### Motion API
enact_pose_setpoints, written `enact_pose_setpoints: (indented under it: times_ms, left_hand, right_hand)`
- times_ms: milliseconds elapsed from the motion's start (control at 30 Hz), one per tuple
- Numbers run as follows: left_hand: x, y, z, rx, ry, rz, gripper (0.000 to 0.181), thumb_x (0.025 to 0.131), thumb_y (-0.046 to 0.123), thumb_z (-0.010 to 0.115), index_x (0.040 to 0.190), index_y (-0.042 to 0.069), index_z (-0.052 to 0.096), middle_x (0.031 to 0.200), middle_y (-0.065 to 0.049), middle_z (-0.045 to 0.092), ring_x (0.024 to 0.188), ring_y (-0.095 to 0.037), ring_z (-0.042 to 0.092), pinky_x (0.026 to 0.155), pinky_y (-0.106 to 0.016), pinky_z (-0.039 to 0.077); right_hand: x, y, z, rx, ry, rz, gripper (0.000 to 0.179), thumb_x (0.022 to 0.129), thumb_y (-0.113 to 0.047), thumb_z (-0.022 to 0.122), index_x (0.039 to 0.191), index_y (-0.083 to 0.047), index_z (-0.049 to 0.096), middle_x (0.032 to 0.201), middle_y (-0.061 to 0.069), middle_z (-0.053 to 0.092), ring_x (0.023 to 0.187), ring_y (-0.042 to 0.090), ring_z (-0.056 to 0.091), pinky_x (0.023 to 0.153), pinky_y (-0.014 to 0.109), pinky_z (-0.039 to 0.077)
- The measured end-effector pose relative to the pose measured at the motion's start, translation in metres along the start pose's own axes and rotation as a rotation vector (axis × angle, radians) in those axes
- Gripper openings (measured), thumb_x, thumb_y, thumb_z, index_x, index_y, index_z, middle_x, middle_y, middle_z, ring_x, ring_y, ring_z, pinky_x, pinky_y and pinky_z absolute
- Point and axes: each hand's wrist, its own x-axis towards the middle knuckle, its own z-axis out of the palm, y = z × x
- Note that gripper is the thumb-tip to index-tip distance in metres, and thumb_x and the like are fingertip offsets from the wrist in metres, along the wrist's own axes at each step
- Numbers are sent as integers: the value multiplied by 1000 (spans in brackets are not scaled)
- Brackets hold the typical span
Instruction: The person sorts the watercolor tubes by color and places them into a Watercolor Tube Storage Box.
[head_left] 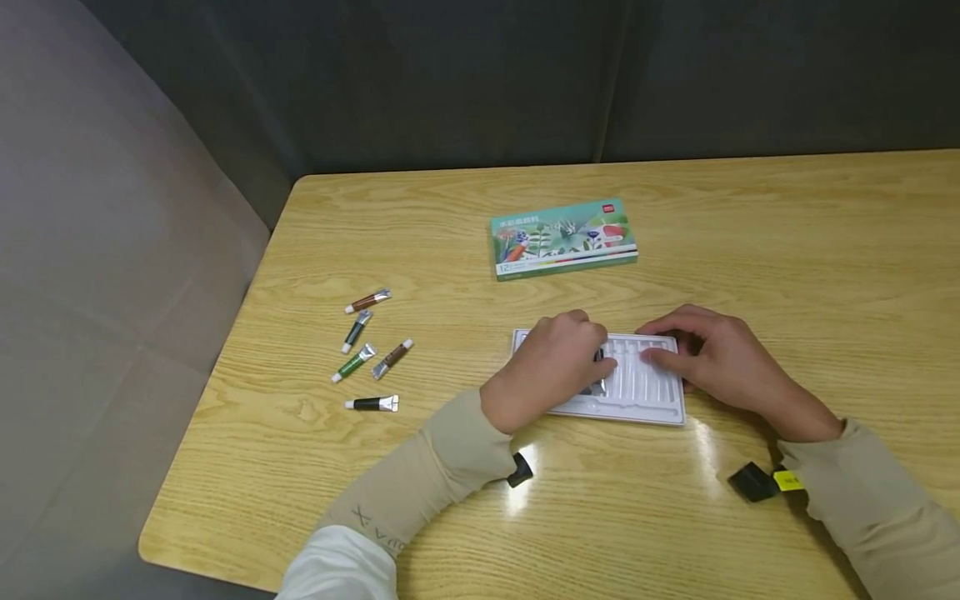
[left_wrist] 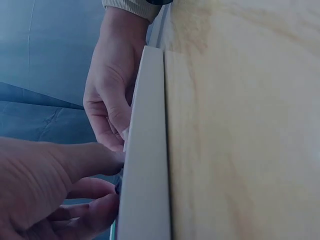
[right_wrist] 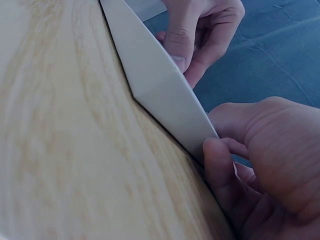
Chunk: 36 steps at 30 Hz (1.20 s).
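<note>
A white plastic tray [head_left: 647, 410] with narrow slots lies flat on the table, seen edge-on in both wrist views. Over its middle, my left hand [head_left: 557, 360] has curled fingers that pinch a dark-labelled paint tube [head_left: 597, 388] at the slots. Much of that tube and the tray's left part is hidden beneath the hand. My right hand [head_left: 716, 354] grips the tray's right end, thumb over the top and fingers along the outer side. Slots between the two hands show bare white plastic.
Several loose paint tubes lie at the left: a brown one [head_left: 367, 301], a dark one [head_left: 357, 331], a green one [head_left: 352, 363], another brown one [head_left: 392, 359] and a black one [head_left: 372, 404]. Behind the tray rests a teal paint box [head_left: 566, 242]. Dark fabric [head_left: 450, 83] borders the table's back.
</note>
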Motion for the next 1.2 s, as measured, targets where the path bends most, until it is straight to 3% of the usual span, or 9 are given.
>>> enact_pose_setpoints:
  times_ms: [167, 333, 500, 767, 1200]
  left_hand:
    - [-1, -1, -1, -16, 21, 10, 23, 98, 29, 69, 82, 14, 75, 74, 2, 65, 66, -8, 54, 58, -22, 43]
    - [-2, 1, -2, 13, 28, 13, 26, 99, 31, 69, 79, 15, 74, 73, 3, 67, 66, -8, 57, 60, -24, 48]
    - [-4, 1, -1, 46, 25, 31, 28, 101, 31, 67, 81, 16, 77, 75, 3, 67, 69, -9, 59, 62, -25, 51]
    - [-4, -2, 0, 78, 43, 81, 26, 102, 29, 66, 87, 14, 81, 76, 2, 65, 69, -8, 55, 60, -21, 47]
    - [-5, -2, 2, 74, 36, 71, 25, 102, 31, 66, 91, 14, 81, 78, 2, 65, 70, -8, 56, 59, -21, 47]
  right_hand:
    - [1, 1, -1, 5, -2, -18, 27, 92, -22, 80, 118, -18, 77, 99, 2, 68, 70, 7, 50, 57, 23, 44]
    - [1, 0, -1, 5, -4, -14, 27, 92, -21, 80, 118, -18, 76, 99, 2, 67, 70, 7, 50, 56, 23, 45]
    - [1, 0, 0, 9, 1, -14, 26, 91, -20, 80, 116, -19, 77, 98, 1, 67, 70, 7, 50, 57, 23, 45]
    - [2, 2, -1, 5, 10, -53, 26, 91, -21, 81, 116, -17, 77, 98, 3, 68, 69, 5, 49, 56, 22, 43]
    - [0, 0, -1, 30, -9, -6, 26, 92, -22, 79, 118, -18, 76, 97, 3, 66, 68, 7, 50, 53, 25, 47]
